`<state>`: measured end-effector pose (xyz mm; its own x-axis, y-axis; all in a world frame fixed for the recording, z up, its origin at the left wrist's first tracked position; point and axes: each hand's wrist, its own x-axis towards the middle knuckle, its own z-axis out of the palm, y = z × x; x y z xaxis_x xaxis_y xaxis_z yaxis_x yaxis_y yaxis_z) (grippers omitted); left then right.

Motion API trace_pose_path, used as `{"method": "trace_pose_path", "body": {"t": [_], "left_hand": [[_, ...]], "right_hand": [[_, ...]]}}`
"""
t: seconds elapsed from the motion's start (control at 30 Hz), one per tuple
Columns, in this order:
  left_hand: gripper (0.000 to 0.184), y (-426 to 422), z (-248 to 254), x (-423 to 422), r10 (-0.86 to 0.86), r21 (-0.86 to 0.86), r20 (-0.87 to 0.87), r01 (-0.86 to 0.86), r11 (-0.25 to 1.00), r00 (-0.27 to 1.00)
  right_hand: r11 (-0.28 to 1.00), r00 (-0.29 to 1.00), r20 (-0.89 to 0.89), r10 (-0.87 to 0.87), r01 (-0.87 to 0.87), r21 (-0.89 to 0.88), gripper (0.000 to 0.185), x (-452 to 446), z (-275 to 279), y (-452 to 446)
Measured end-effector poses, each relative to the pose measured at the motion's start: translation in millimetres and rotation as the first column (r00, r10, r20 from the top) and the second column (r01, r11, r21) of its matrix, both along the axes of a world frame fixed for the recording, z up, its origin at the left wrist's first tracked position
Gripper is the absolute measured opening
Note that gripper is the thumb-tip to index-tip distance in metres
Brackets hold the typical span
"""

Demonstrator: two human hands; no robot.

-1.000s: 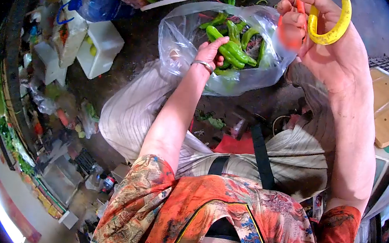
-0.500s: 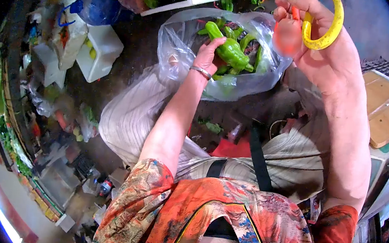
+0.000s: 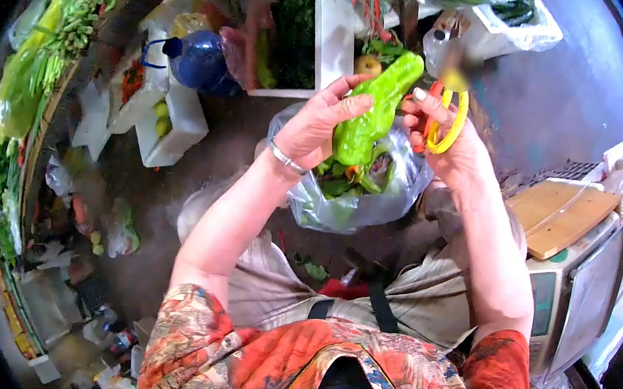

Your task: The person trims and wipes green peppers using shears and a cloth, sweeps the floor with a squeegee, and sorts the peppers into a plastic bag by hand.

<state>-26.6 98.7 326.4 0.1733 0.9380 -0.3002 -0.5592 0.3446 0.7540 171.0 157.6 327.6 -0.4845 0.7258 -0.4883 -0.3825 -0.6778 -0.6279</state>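
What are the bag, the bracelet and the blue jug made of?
The bag looks like thin, glossy plastic: it's see-through and crinkly. The bracelet seems to be smooth metal, because it's silvery and shiny. The blue jug is probably plastic, glossy and see-through, though glass could look similar.

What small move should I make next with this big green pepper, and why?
I'd probably turn the green pepper over in your left hand: it's raised above the plastic bag, only one side shows, and your right hand is occupied with the yellow loop.
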Motion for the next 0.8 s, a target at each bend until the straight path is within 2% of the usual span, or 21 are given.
{"method": "trace_pose_path", "body": {"t": [0.07, 0.17, 0.3, 0.37, 0.43, 0.47, 0.5, 0.57, 0.6, 0.63, 0.7, 0.73, 0.8], "left_hand": [[0.039, 0.6, 4.0, 2.0, 0.004, -0.029, 0.015, -0.003, 1.0, 1.0], [0.033, -1.7, 0.7, 1.8, -0.011, -0.087, -0.034, 0.008, 0.996, 0.999], [0.034, -6.3, -4.4, 8.1, -0.051, -0.102, 0.006, 0.052, 0.993, 0.999], [0.037, -6.0, -1.3, 5.1, -0.075, -0.083, 0.017, 0.076, 0.994, 0.997], [0.04, -2.5, 1.0, -7.8, -0.078, -0.039, 0.047, 0.08, 0.996, 0.996], [0.038, -1.0, 5.2, -20.5, -0.169, -0.04, 0.023, 0.17, 0.985, 0.985], [0.038, -1.3, 5.8, -21.6, -0.168, -0.033, 0.027, 0.169, 0.985, 0.985], [0.046, -4.3, 7.2, -21.9, -0.056, 0.083, -0.405, 0.098, 0.992, 0.913], [0.061, -6.2, 13.5, -17.9, 0.001, 0.222, -0.491, 0.124, 0.967, 0.871], [0.067, -7.9, 19.5, -13.5, 0.027, 0.31, -0.576, 0.187, 0.932, 0.817], [0.072, -11.9, 23.7, -10.5, 0.134, 0.441, -0.673, 0.25, 0.862, 0.727], [0.072, -9.5, 18.9, -10.3, 0.254, 0.55, -0.707, 0.287, 0.784, 0.66], [0.071, -8.6, 19.7, -10.8, 0.277, 0.577, -0.7, 0.292, 0.763, 0.658]], "right_hand": [[0.998, 0.999, -0.036, 0.005, -0.002, 0.059, 0.028, -1.5, -9.5, 3.2], [0.989, 0.998, 0.011, -0.055, 0.053, 0.14, 0.032, -8.4, -0.3, -2.0], [0.996, 0.989, 0.131, -0.07, 0.061, 0.072, 0.036, -10.7, -9.7, 1.3], [0.994, 0.983, 0.166, -0.083, 0.069, 0.087, 0.032, -9.9, -16.8, 3.9], [0.995, 0.991, 0.09, -0.098, 0.098, -0.002, 0.027, -10.4, -22.7, 7.7], [0.987, 0.985, 0.078, -0.156, 0.158, -0.022, 0.023, -12.2, -25.6, 8.9], [0.988, 0.985, 0.082, -0.155, 0.157, -0.014, 0.023, -11.9, -32.2, 10.8], [0.975, 0.989, -0.049, -0.139, 0.128, -0.184, 0.02, -11.3, -42.1, 17.6], [0.971, 0.985, -0.056, -0.161, 0.148, -0.186, 0.018, -14.5, -35.7, 15.3], [0.972, 0.986, -0.056, -0.158, 0.145, -0.183, 0.018, -17.2, -32.7, 14.1], [0.943, 0.982, -0.038, -0.186, 0.168, -0.286, 0.017, -21.0, -28.1, 13.2], [0.94, 0.983, -0.06, -0.174, 0.147, -0.307, 0.017, -23.4, -32.5, 14.7], [0.932, 0.986, -0.064, -0.154, 0.124, -0.341, 0.016, -29.2, -30.4, 12.6]]}}
